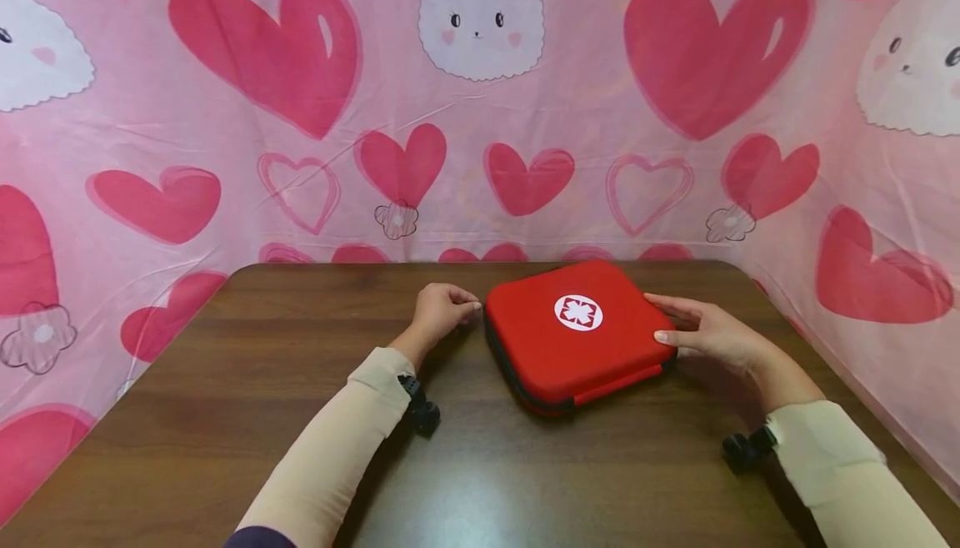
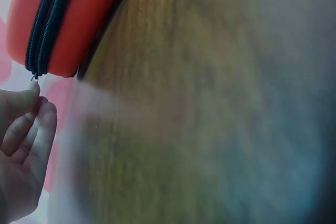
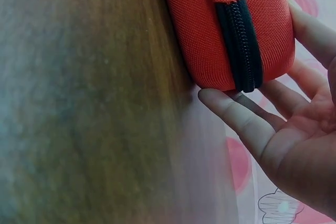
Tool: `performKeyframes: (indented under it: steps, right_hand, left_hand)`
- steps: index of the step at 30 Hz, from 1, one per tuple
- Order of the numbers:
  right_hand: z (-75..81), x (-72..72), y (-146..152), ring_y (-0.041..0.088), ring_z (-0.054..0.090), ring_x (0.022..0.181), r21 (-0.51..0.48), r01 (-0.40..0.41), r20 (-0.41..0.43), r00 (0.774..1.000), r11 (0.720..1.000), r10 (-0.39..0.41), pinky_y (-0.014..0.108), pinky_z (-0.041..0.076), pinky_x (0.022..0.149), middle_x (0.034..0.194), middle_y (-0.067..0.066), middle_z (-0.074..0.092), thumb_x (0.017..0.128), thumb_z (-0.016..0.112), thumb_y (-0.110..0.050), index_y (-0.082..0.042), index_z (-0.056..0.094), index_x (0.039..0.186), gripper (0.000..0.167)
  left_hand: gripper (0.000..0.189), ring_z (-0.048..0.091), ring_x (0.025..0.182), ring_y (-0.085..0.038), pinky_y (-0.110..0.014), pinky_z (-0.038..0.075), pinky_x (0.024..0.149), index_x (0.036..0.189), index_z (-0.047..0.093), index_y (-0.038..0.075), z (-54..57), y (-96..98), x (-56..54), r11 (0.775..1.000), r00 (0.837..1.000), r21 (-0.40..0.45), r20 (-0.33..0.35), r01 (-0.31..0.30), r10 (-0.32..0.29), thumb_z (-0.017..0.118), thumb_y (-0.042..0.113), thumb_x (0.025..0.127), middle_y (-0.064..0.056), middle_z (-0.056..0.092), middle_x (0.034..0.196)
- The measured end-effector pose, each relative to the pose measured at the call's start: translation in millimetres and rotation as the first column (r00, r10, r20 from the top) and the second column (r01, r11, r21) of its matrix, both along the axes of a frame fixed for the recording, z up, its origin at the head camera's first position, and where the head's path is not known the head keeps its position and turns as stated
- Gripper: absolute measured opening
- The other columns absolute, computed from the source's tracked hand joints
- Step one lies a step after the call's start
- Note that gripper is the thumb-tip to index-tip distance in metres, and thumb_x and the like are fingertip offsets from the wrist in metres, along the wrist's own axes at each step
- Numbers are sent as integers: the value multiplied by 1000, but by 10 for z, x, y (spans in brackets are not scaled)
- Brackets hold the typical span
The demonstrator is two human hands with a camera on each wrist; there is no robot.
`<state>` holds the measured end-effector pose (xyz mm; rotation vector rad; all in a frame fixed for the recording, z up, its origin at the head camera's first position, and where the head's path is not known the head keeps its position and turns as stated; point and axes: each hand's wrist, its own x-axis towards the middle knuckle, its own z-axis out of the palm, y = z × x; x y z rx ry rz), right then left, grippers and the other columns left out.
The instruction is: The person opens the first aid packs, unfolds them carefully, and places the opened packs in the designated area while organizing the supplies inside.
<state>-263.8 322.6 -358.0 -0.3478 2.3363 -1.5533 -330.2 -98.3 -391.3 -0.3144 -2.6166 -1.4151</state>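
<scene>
A red zippered first-aid case [image 1: 525,339] with a white round emblem [image 1: 578,312] lies flat on the table, turned at a slant. At its left side, the thumb and fingers of my left hand [image 1: 442,312] pinch the small metal zipper pull [image 2: 35,77] at the end of the black zipper [image 2: 47,30]. My right hand [image 1: 723,338] holds the case by its right side, the thumb on the top edge and the other fingers spread along the side wall. The right wrist view shows the black zipper [image 3: 242,45] closed along that corner.
The brown wooden table [image 1: 300,414] has rounded far corners. Close behind it and on both sides hangs a pink cloth [image 1: 465,114] with hearts and rabbits. Each wrist carries a small black camera, one of them the left wrist camera [image 1: 423,414].
</scene>
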Motion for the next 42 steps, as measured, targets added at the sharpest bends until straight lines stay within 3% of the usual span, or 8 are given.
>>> performKeyframes:
  steps: [5,12,18,26,34,42]
  right_hand:
    - [-28,-16,2,25,62,105,-3,-6,6,1000,1000,6,40,56,84,152,29,28,92,68,-15,-7,27,154,75]
    - [-28,-111,-19,25,62,107,77,102,-76,992,992,-96,40,55,86,142,29,44,91,70,-29,-6,36,150,72]
    - [4,-230,-62,23,66,94,120,215,-138,970,969,-198,37,57,81,129,29,55,89,72,-34,2,47,140,68]
    - [-25,-277,-150,20,67,84,173,381,-238,911,908,-337,22,54,74,110,19,66,88,70,-44,6,59,124,63]
    - [-40,-114,-262,14,69,84,-4,343,-100,934,939,-342,39,56,82,131,33,48,92,68,-28,14,39,139,70]
    - [-14,139,-422,8,61,89,-122,326,9,945,938,-327,41,56,82,144,37,27,92,69,-21,13,16,147,83]
  left_hand:
    - [10,68,60,-15,-24,53,53,86,78,3,-18,17,-17,1000,1000,-5,20,19,-18,78,12,83,-5,72,73]
    - [10,69,63,-18,-28,58,60,87,78,1,-1,-15,7,998,996,46,79,40,-43,78,10,83,-8,73,76]
    - [10,67,60,-14,-28,57,60,86,78,1,1,-84,36,997,991,35,116,65,-69,78,11,83,-7,72,73]
    - [9,65,59,-14,-29,58,60,85,77,0,14,-136,114,992,982,55,149,109,-116,78,8,82,-7,70,71]
    - [8,65,60,-15,-29,57,62,86,78,2,21,-165,210,991,976,26,172,129,-132,78,10,82,-5,70,72]
    - [7,64,59,-15,-30,56,58,84,77,3,56,-139,348,985,970,15,173,169,-169,79,10,82,-3,70,71]
